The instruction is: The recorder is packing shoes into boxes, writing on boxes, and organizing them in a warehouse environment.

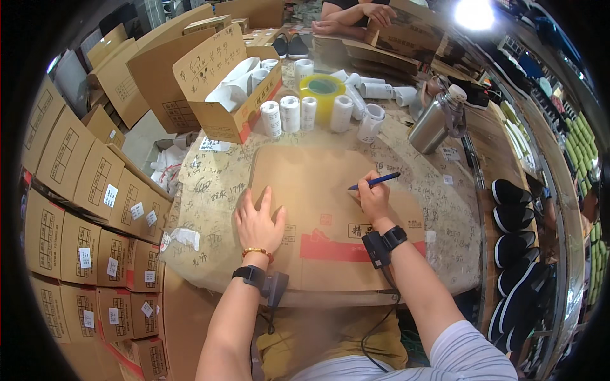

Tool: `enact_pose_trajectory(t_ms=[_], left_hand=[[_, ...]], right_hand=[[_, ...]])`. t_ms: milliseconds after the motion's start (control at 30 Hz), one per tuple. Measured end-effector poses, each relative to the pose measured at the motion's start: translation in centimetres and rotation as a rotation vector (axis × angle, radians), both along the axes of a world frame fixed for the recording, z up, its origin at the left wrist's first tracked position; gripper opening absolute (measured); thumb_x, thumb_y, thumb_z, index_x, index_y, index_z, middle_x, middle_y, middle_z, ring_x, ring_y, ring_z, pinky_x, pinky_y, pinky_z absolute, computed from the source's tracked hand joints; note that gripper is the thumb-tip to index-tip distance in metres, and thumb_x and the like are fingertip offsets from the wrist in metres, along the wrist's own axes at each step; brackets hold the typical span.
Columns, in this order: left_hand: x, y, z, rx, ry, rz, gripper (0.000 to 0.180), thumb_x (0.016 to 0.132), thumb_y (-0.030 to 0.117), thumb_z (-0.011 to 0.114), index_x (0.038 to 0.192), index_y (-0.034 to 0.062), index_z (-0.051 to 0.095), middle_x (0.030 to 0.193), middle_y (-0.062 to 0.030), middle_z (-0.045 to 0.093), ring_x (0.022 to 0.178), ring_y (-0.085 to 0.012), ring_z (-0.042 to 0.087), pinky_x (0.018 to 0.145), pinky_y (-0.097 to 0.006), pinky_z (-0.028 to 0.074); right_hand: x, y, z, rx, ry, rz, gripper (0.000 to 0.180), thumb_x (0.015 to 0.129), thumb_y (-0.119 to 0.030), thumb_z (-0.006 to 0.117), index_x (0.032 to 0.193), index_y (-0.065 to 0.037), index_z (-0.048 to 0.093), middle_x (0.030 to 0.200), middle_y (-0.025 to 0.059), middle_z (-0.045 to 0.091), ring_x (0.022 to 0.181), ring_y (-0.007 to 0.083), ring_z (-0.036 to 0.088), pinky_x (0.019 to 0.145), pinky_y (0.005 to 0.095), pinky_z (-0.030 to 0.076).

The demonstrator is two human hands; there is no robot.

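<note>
A flattened brown cardboard box (305,184) with a red stripe lies on the scribbled table (210,190) in front of me. My left hand (259,222) rests flat on the box's left part, fingers spread. My right hand (373,198) grips a blue pen (375,181) with its tip touching the cardboard near the right side. Both wrists carry black straps with small devices.
Behind the box stand several white label rolls (290,113), a yellow tape roll (323,89), an open carton (222,82) and a steel flask (431,124). Stacked cartons (82,209) fill the left. Dark shoes (511,219) line a shelf on the right. Another person's arms (349,19) rest at the far end.
</note>
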State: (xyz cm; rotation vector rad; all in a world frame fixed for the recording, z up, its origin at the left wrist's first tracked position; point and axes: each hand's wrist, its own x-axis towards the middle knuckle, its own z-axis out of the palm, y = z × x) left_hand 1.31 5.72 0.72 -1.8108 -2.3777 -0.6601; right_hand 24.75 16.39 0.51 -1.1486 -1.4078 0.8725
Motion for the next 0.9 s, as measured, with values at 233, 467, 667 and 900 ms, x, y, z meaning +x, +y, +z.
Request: enact_pose_trajectory(t_ms=[233,467,667,900], left_hand=[[-0.1,-0.2,0.3,-0.002,0.007,0.004,0.056,0.085,0.037,0.057,0.137,0.0186,0.045,0.137,-0.0231,0.038,0.126,-0.0366,0.037,0.105,-0.047,0.028],[0.0,-0.3,0.0,0.015,0.008,-0.012,0.056,0.085,0.037,0.057,0.137,0.0186,0.045,0.137,-0.0232,0.037,0.126,-0.037,0.037,0.105,-0.047,0.028],[0.0,-0.1,0.2,0.014,0.009,-0.002,0.057,0.085,0.037,0.057,0.137,0.0191,0.045,0.138,-0.023,0.037,0.127,-0.0368,0.037,0.105,-0.048,0.028],[-0.1,-0.2,0.0,-0.001,0.005,-0.015,0.057,0.085,0.039,0.055,0.137,0.0187,0.045,0.139,-0.0228,0.035,0.127,-0.0365,0.038,0.106,-0.05,0.026]], right_hand=[[-0.3,0.0,0.0,0.02,-0.058,0.005,0.017,0.084,-0.011,0.055,0.07,-0.002,0.051,0.053,0.0048,0.056,0.05,0.0106,0.055,0.05,0.0275,0.043],[0.1,-0.1,-0.2,-0.008,-0.056,0.034,0.018,0.084,-0.012,0.055,0.07,-0.002,0.051,0.053,0.0049,0.058,0.049,0.0102,0.055,0.048,0.0268,0.042],[-0.3,0.1,0.1,0.033,-0.029,0.106,0.018,0.085,-0.013,0.055,0.071,-0.002,0.052,0.054,0.0041,0.058,0.045,0.0096,0.053,0.043,0.0251,0.04],[0.0,-0.2,0.5,-0.095,-0.057,0.12,0.018,0.084,-0.014,0.055,0.071,-0.002,0.053,0.056,0.0055,0.059,0.047,0.0122,0.056,0.045,0.027,0.042]])
